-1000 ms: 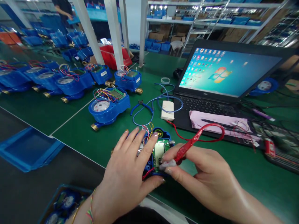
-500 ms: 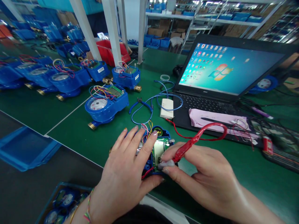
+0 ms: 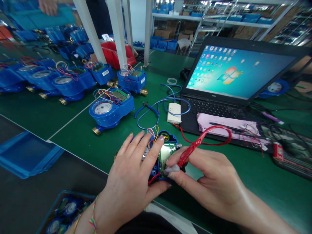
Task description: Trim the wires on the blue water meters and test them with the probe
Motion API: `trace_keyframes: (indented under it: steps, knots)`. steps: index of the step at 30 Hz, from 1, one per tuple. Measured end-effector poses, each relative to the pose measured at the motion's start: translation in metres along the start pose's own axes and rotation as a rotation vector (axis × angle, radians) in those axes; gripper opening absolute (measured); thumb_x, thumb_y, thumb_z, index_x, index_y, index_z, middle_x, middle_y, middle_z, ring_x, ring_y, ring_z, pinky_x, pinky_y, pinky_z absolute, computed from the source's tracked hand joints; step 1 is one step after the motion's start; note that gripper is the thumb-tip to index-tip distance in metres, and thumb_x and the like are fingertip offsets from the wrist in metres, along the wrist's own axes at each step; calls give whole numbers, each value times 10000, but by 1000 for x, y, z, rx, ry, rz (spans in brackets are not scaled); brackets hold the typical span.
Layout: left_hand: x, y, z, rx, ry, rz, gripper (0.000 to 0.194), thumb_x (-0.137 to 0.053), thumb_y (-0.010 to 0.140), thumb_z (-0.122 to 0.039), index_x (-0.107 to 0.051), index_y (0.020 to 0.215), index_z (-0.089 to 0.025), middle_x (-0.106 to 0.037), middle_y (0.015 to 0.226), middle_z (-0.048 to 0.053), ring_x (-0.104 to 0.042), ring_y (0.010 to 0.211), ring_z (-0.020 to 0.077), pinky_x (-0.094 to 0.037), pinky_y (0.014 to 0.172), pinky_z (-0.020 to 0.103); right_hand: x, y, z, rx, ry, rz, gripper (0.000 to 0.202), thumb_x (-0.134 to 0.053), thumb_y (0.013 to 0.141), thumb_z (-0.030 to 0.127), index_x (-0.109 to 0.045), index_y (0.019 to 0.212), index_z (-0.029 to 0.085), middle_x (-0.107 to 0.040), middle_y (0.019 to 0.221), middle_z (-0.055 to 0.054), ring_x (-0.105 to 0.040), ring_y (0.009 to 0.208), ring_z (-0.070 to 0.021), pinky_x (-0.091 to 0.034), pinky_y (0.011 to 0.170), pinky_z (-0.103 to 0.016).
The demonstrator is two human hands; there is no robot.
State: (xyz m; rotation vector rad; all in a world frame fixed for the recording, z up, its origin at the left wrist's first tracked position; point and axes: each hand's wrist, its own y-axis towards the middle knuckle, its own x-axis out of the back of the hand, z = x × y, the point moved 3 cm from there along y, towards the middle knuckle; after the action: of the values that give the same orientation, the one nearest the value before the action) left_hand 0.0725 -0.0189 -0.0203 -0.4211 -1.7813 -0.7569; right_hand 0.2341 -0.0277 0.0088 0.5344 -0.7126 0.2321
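Meter (image 3: pixel 166 152), head view: on the green bench (image 3: pixel 97 152) at its near edge, circuit board and display exposed, dial mostly hidden under the left hand (image 3: pixel 133 172). Left hand lies spread over the meter, fingers extended, thumb along its near side; position unchanged from 0.5 s ago. Right hand (image 3: pixel 212 178) pinches the pale probe (image 3: pixel 172 168) between thumb and fingers, tip at the board's near end. Relative to 0.5 s ago, right hand and probe sit slightly further left; the loop of red cable (image 3: pixel 195 146) has shifted left too. Pliers (image 3: pixel 145 104) and laptop (image 3: pixel 214 74) unmoved. Upper left: light-blue bin (image 3: pixel 41 18) now lower and further left, with a co-worker's hand (image 3: pixel 48 7) newly visible at its rim.
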Motion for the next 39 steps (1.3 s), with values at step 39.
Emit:
trace_keyframes:
  steps: [39]
  knots:
    - [-2,-2,0,23,-46,-3,725,-607,815,-459,-303,1396,-151,-381,1388,146,-307,1300,316,-268,1074,566,-4,-4,8,190,30,-8,90,-546,862,92,-583,920,151,-688,780,-30,-655,707,-126,-549,668,-218]
